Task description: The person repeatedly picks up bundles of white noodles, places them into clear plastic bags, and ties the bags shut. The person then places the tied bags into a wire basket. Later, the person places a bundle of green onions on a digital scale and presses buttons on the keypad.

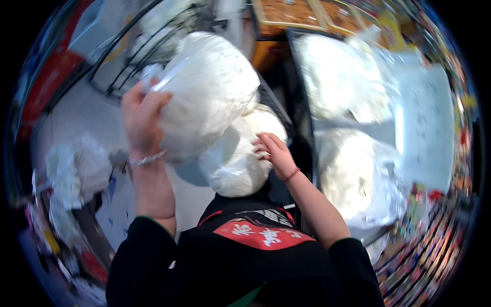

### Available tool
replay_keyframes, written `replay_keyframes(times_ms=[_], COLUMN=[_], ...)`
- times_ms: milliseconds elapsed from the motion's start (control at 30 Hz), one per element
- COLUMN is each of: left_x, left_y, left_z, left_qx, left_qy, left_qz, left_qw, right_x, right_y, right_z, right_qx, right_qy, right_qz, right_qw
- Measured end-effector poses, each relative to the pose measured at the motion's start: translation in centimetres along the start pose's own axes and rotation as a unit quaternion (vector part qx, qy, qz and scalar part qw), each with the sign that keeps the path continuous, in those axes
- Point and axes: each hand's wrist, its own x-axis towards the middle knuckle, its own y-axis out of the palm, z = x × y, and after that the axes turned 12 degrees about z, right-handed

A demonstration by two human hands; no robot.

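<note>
A large, full clear plastic bag with white contents (209, 80) hangs from my left hand (145, 111), whose fingers are closed on its gathered neck. Below and to the right of it, a second filled clear bag (241, 176) lies close against the front of my dark apron. My right hand (270, 149) is at this second bag's right side, fingers bent; motion blur hides whether they grip it or only touch it. What the white contents are cannot be told.
On the right, a pale box (425, 122) stands beside two more filled bags (341, 76) (347, 172). A black wire rack (126, 73) is at the upper left, and crumpled clear bags (76, 169) lie at the left. Trays of orange-brown goods (287, 13) are at the top.
</note>
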Motion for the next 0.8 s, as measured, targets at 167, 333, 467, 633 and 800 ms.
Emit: replay_keyframes(times_ms=[167,333,467,633,800], left_x=[-2.5,0.2,-0.3,-0.2,-5.0], left_y=[11.2,20.8,36.2,53.4,63.7], left_z=[-5.6,-6.5,-12.8,-14.9,-5.5], left_qx=[-0.161,-0.415,-0.228,-0.18,0.102], left_qy=[0.053,0.143,0.307,0.347,0.315], left_qz=[0.089,0.487,0.488,0.715,0.67], left_qw=[0.981,0.755,0.785,0.58,0.665], right_x=[-7.3,-20.7,-29.4,-37.7,-36.8], right_y=[-1.8,-6.5,-11.5,-21.6,-31.8], right_z=[5.3,7.3,9.5,9.2,2.9], right_qx=[0.263,0.393,0.393,0.292,0.392], right_qy=[-0.15,-0.419,-0.564,-0.628,-0.523], right_qz=[0.005,0.058,-0.054,-0.163,-0.285], right_qw=[0.953,0.816,0.724,0.703,0.701])
